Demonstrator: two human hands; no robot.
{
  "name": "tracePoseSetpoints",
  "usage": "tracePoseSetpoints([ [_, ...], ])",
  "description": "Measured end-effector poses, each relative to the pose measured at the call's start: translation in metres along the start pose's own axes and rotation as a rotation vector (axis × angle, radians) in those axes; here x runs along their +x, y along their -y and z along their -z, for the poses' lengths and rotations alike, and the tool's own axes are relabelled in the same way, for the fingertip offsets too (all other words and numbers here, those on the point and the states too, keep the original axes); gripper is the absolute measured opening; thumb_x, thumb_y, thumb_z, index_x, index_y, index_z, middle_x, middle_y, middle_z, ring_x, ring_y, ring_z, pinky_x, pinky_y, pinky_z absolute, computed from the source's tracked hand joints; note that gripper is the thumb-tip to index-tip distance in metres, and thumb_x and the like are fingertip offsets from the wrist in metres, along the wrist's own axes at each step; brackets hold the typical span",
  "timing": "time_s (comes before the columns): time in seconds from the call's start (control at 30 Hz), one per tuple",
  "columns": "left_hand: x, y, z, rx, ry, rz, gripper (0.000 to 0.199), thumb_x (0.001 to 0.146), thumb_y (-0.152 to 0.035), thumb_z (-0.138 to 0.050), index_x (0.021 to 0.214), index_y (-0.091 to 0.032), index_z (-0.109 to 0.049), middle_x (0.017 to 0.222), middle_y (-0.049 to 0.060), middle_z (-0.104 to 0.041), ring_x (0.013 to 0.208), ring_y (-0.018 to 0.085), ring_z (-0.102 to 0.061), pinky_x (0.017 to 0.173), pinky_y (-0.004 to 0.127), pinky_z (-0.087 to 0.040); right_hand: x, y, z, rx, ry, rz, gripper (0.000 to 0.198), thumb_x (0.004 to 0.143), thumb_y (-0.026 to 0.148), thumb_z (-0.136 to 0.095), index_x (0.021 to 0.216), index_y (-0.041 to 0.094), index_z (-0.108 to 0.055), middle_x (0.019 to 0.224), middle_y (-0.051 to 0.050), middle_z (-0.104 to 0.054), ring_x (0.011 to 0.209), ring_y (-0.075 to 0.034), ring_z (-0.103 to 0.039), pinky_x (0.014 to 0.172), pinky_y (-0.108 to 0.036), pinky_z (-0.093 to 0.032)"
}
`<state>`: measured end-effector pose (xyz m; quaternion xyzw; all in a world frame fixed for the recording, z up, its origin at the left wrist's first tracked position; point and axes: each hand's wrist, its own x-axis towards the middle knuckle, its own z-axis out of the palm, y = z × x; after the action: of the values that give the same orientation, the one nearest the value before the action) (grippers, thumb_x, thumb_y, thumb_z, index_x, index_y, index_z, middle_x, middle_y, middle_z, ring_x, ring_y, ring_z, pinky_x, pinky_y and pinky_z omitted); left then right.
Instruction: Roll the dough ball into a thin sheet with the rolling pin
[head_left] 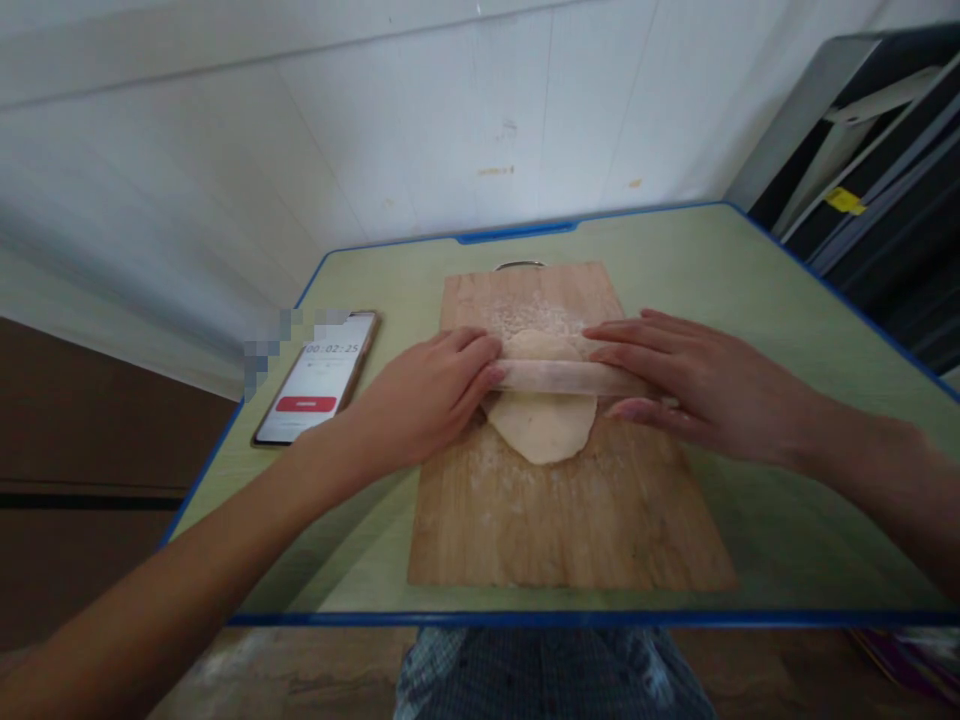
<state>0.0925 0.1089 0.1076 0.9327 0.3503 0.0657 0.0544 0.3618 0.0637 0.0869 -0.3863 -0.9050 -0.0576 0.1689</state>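
Note:
A pale rolling pin (551, 377) lies crosswise on a flattened piece of dough (541, 428), which shows both above and below it. The dough rests on a wooden cutting board (570, 535) dusted with flour. My left hand (442, 385) is closed round the pin's left end, fingers bent and pressed together. Over the right end lies my right hand (690, 385), its fingers reaching across the pin and the thumb on the near side. Both ends of the pin are mostly hidden by my hands.
The board sits on a light green table (780, 300) with a blue edge. Left of the board lies a phone (319, 385) with a running timer on its screen. A white wall (450, 130) stands behind the table, and dark folded items (892, 200) lean at the right.

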Motion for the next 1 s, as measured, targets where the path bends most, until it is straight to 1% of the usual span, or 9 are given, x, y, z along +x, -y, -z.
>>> tracePoseSetpoints([
  [0.07,0.004,0.012,-0.001,-0.035,-0.042,0.003,0.042,0.099,-0.031,-0.023,0.116,-0.013,-0.057,0.119,0.011,-0.062,0.115,0.023,-0.057,0.1,0.041,-0.044,0.008,-0.007,0.001,0.04,0.048,-0.033,0.059,0.098,0.052,-0.027,0.108,0.011,-0.068,0.128,-0.019,-0.062,0.117,-0.031,-0.059,0.098,-0.051,-0.046],
  [0.2,0.027,0.035,0.007,-0.043,-0.117,0.114,0.047,0.094,-0.033,-0.026,0.127,-0.01,-0.051,0.132,0.013,-0.058,0.124,0.024,-0.052,0.106,0.043,-0.039,0.023,-0.021,-0.002,0.116,0.128,-0.121,0.066,0.097,0.056,-0.019,0.126,0.013,-0.06,0.136,-0.017,-0.056,0.127,-0.03,-0.051,0.102,-0.054,-0.043],
  [0.43,0.049,0.037,0.003,-0.07,0.056,0.137,0.046,0.096,-0.03,-0.023,0.123,-0.007,-0.052,0.135,0.015,-0.055,0.129,0.022,-0.048,0.112,0.037,-0.031,0.032,-0.032,-0.019,0.157,0.213,-0.052,0.066,0.097,0.055,-0.02,0.128,0.011,-0.059,0.141,-0.018,-0.052,0.136,-0.034,-0.038,0.109,-0.061,-0.03],
  [0.63,0.035,0.037,-0.003,-0.092,0.038,0.098,0.044,0.097,-0.032,-0.025,0.128,-0.011,-0.049,0.142,0.014,-0.049,0.136,0.024,-0.039,0.113,0.042,-0.03,0.021,-0.028,-0.024,0.172,0.211,-0.132,0.069,0.097,0.054,-0.023,0.14,0.003,-0.044,0.148,-0.02,-0.041,0.139,-0.032,-0.032,0.112,-0.055,-0.028],
  [0.7,0.024,0.043,0.007,-0.089,-0.038,0.109,0.041,0.096,-0.034,-0.031,0.124,-0.013,-0.053,0.135,0.013,-0.055,0.129,0.025,-0.047,0.107,0.042,-0.038,0.018,-0.023,-0.022,0.196,0.19,-0.142,0.073,0.096,0.056,-0.023,0.139,0.0,-0.044,0.147,-0.022,-0.041,0.138,-0.032,-0.033,0.112,-0.053,-0.03],
  [0.8,-0.006,0.051,0.028,-0.011,-0.083,0.181,0.024,0.091,-0.031,-0.043,0.095,-0.016,-0.062,0.099,0.009,-0.067,0.094,0.021,-0.063,0.082,0.035,-0.051,0.013,-0.017,-0.022,0.223,0.126,-0.171,0.07,0.096,0.055,-0.027,0.136,0.003,-0.049,0.144,-0.019,-0.045,0.137,-0.031,-0.035,0.112,-0.05,-0.031],
  [0.9,-0.045,0.053,0.041,0.005,0.078,0.243,0.018,0.091,-0.024,-0.046,0.082,-0.02,-0.061,0.078,0.001,-0.064,0.068,0.014,-0.059,0.063,0.026,-0.047,0.005,-0.014,-0.026,0.25,0.085,-0.236,0.063,0.097,0.05,-0.031,0.141,0.008,-0.045,0.147,-0.012,-0.043,0.135,-0.029,-0.039,0.112,-0.047,-0.033],
  [0.93,-0.056,0.052,0.041,-0.026,0.045,0.234,0.019,0.089,-0.023,-0.047,0.077,-0.02,-0.061,0.067,-0.002,-0.061,0.057,0.012,-0.055,0.054,0.023,-0.043,0.002,-0.014,-0.027,0.261,0.084,-0.258,0.062,0.097,0.049,-0.031,0.143,0.01,-0.043,0.148,-0.011,-0.042,0.135,-0.028,-0.04,0.112,-0.046,-0.034],
  [1.0,-0.074,0.046,0.034,-0.06,0.052,0.273,0.016,0.089,-0.025,-0.05,0.079,-0.022,-0.062,0.071,-0.002,-0.063,0.06,0.012,-0.056,0.056,0.024,-0.043,-0.001,-0.014,-0.029,0.272,0.087,-0.3,0.061,0.097,0.049,-0.031,0.143,0.011,-0.043,0.149,-0.009,-0.041,0.135,-0.027,-0.039,0.112,-0.046,-0.033],
])
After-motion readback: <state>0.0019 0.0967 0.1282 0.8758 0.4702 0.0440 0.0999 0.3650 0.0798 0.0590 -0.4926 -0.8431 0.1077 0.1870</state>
